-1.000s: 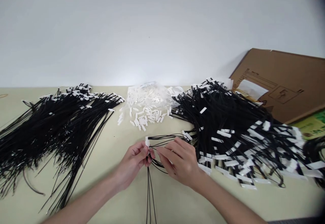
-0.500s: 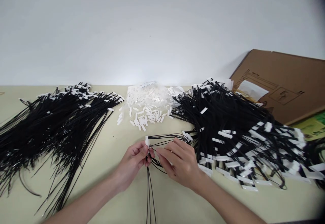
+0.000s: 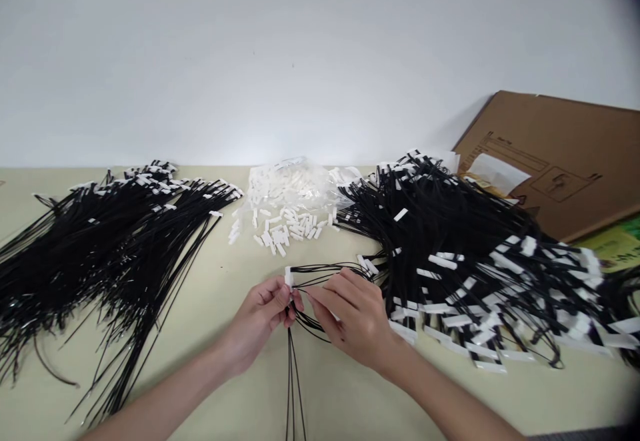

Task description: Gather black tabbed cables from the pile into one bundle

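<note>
Between thumb and fingers, my left hand point(image 3: 265, 311) pinches a white connector housing point(image 3: 289, 277), held upright at the front middle of the table. Several black wires point(image 3: 325, 268) run from its right side towards the pile on the right. My right hand point(image 3: 353, 311) is closed just right of the housing, its thumb and index finger pinching a thin black wire point(image 3: 303, 290) that leads to the housing. More black wires point(image 3: 291, 381) hang down below my left hand towards the table's front edge. The wire's very tip is hidden at my left fingertips.
Loose white housings point(image 3: 287, 227) lie before a clear plastic bag point(image 3: 295, 184) of more. On the left is a heap of black wires point(image 3: 110, 247); on the right, a pile of wired harnesses point(image 3: 435, 227). A cardboard box point(image 3: 560, 154) leans at the back right against the wall point(image 3: 300, 61).
Both hands keep nearly the same pose and grip. The whole view has shifted very slightly; nothing has visibly been let go or picked up.
</note>
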{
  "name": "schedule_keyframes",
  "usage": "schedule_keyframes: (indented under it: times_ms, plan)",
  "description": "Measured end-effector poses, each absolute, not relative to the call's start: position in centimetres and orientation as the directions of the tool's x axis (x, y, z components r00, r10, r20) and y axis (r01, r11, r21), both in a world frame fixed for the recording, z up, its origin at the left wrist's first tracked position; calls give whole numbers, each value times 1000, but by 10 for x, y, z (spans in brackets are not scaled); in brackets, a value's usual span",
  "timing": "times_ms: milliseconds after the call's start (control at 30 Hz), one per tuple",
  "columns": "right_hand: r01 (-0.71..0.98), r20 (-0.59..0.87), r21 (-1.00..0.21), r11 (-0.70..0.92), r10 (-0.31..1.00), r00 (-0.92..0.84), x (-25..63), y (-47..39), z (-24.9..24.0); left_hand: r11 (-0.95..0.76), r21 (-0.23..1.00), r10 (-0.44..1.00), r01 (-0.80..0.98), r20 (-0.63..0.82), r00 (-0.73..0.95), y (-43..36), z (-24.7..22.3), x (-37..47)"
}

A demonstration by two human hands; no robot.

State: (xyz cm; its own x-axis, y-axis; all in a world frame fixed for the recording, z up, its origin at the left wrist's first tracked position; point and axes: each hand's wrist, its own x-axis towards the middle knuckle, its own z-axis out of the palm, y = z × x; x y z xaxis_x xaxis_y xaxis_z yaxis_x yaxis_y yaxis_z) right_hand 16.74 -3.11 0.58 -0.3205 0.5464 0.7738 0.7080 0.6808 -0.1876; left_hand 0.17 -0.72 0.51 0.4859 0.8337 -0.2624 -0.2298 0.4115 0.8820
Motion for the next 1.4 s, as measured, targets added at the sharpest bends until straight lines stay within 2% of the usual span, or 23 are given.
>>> schedule_keyframes:
  times_ms: [600, 767, 867, 1100, 1400]
  plan:
    - [681, 697, -259, 684, 621, -359, 166, -29, 2, 420, 886, 828, -195, -287, 482, -9, 4, 3]
    - [690, 733, -273, 671, 609, -303, 165, -29, 3, 391, 896, 851, -210, -266, 453, -6, 8, 2]
    - [695, 745, -222, 684, 579, -332, 164, -31, 7, 365, 903, 881, -228, -256, 399, -3, 8, 1]
    - [533, 689, -49, 845, 415, -595, 156, -31, 1, 420, 873, 893, -250, -348, 284, 0, 1, 0]
    - [506, 672, 7, 862, 371, -641, 152, -29, -10, 453, 860, 876, -234, -379, 299, -3, -1, 1]
